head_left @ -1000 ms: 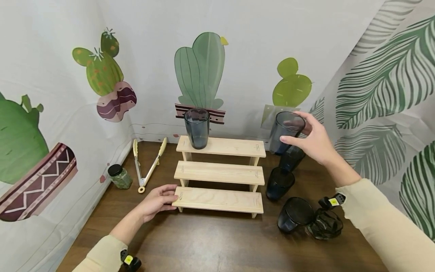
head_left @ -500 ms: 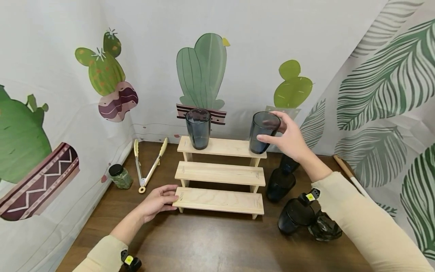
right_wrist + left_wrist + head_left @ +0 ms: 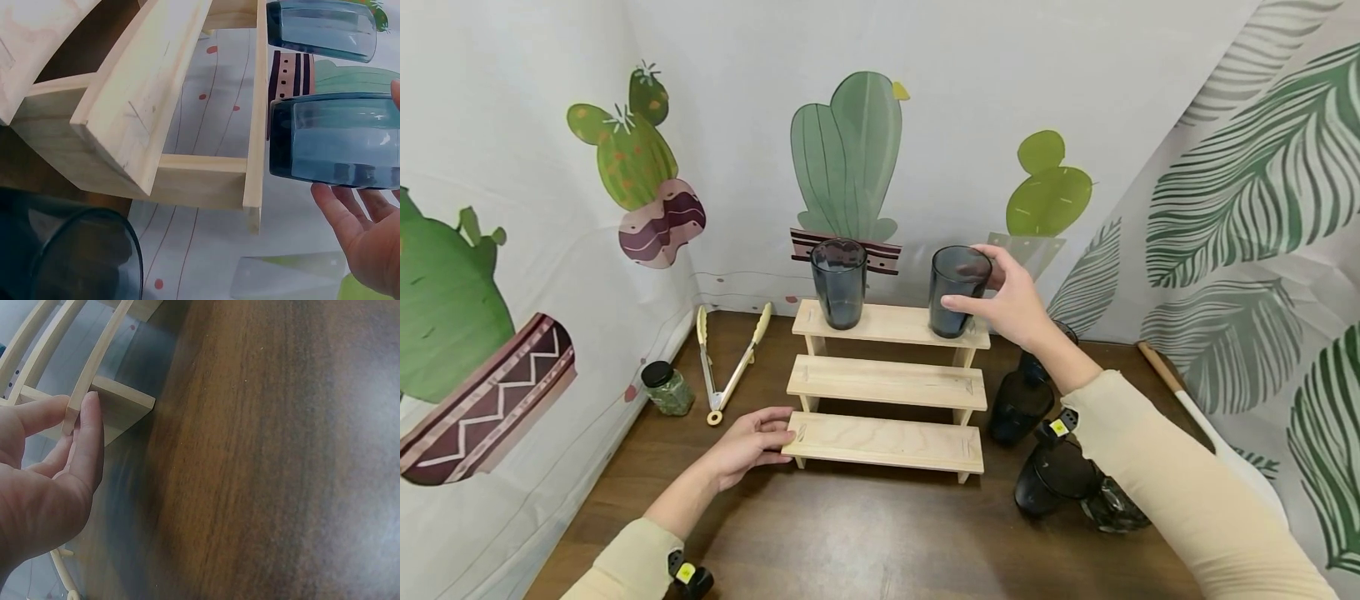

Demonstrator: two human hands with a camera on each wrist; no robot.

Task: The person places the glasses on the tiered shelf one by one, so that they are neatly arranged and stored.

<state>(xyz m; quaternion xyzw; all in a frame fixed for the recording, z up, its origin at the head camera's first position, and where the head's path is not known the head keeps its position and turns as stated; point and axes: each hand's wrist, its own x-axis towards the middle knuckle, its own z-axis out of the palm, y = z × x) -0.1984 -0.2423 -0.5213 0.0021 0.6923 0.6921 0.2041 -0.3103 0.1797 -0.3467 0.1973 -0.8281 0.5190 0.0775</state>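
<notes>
A three-tier wooden stand [image 3: 884, 382] occupies the middle of the table. My left hand [image 3: 747, 450] pinches the left end of its lowest board [image 3: 94, 369] between thumb and fingers. With my right hand [image 3: 1011, 300] I grip a blue-grey drinking glass [image 3: 344, 140] by its sides, upright over the right part of the top board [image 3: 891, 323]. Its base is right at that board; in the right wrist view a thin gap seems to show. A matching glass [image 3: 839, 285] stands at the top board's left end.
Right of the stand are several dark glasses [image 3: 1021, 408], partly hidden by my right arm, and a dark crinkled glass item [image 3: 1114, 507]. A long utensil with a wooden handle [image 3: 1161, 367] lies farther right. At left are tongs [image 3: 727, 367] and a black-lidded jar [image 3: 667, 388].
My right hand has carried the glass leftward, from beyond the stand's right end to over the top board. The left hand has stayed on the lowest board.
</notes>
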